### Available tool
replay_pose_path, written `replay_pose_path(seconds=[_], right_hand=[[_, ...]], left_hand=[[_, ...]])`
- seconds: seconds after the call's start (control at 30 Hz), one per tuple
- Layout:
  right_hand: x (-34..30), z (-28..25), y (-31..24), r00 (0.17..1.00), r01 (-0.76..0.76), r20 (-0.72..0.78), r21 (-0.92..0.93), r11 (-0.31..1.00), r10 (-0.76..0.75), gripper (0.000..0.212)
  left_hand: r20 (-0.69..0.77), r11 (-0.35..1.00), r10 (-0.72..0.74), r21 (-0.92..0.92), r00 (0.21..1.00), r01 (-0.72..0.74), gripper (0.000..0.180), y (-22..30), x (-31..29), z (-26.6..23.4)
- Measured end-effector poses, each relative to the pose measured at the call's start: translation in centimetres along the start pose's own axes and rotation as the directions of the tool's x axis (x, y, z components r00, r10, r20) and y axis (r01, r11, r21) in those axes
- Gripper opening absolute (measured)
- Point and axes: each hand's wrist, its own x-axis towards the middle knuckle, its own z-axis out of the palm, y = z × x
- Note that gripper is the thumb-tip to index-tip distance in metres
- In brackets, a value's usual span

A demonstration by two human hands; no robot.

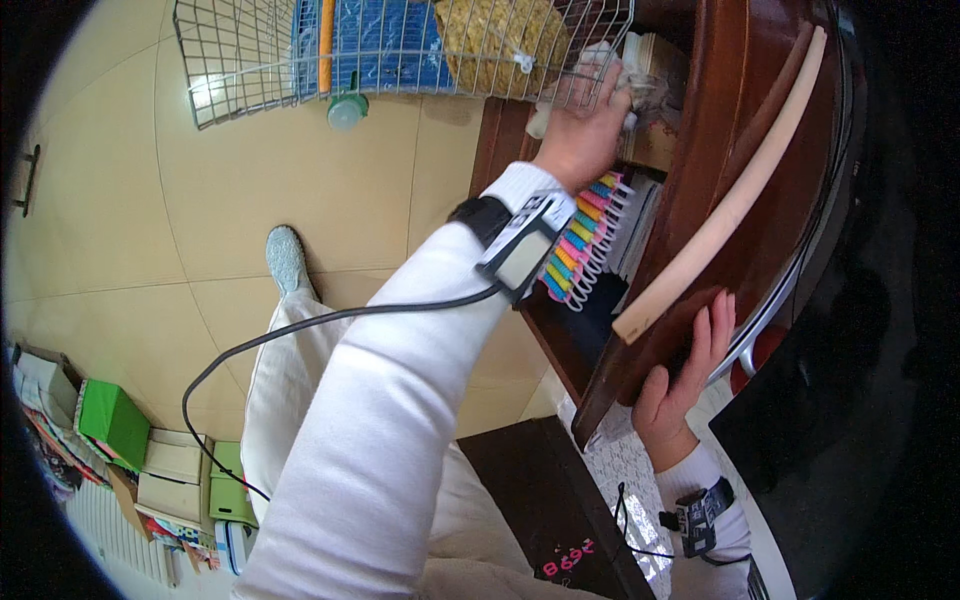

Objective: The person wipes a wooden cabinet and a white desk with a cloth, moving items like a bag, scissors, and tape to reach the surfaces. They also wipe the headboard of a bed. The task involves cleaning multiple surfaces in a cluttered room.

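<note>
My left hand (582,135) reaches into an open compartment of a dark brown wooden cabinet (500,140), beside a wire basket. Its fingers are closed about a crumpled whitish thing (597,58), partly hidden behind the wires. Just below that wrist lies a row of coloured ribbed pieces with white loops (585,240). My right hand (685,385) lies against the dark wood with its fingers stretched out, holding nothing. Close to its fingertips, a long pale wooden stick (730,200) rests on the brown surface, looking curved in this view.
The wire basket (240,60) at the top holds a blue package (385,45) and a yellow-brown textured bundle (500,45). Pale floor tiles (350,190) spread to the left. Boxes, one a green box (112,422), stand lower left. A black cable (215,370) loops from my left wrist.
</note>
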Motion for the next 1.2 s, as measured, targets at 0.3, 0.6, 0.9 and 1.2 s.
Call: replay_pose_path(seconds=[0.3, 0.6, 0.9, 1.2], right_hand=[[-0.5, 0.0, 0.1, 1.000, -0.002, 0.006, 0.001, 1.000, 0.002, 0.060], [-1.1, -0.1, 0.1, 0.998, -0.054, 0.026, 0.028, 0.998, 0.053, 0.063], [-1.0, 0.0, 0.0, 0.998, -0.055, 0.010, 0.010, 0.998, 0.055, 0.061], [-0.2, 0.3, -0.2, 0.998, -0.055, -0.025, -0.027, 0.998, 0.055, 0.061]], left_hand=[[0.321, 0.990, 0.074, 0.093, 0.944, -0.109, 0.038, -1.3, -4.9, -0.7], [-0.164, 0.993, -0.024, -0.115, 0.986, 0.005, 0.039, -1.3, 3.3, 4.3], [-0.152, 0.992, -0.002, 0.122, 0.988, 0.021, 0.022, -1.4, 5.4, 7.6], [0.243, 0.994, 0.088, 0.033, 0.966, -0.099, 0.035, -0.3, -7.8, 0.4]])
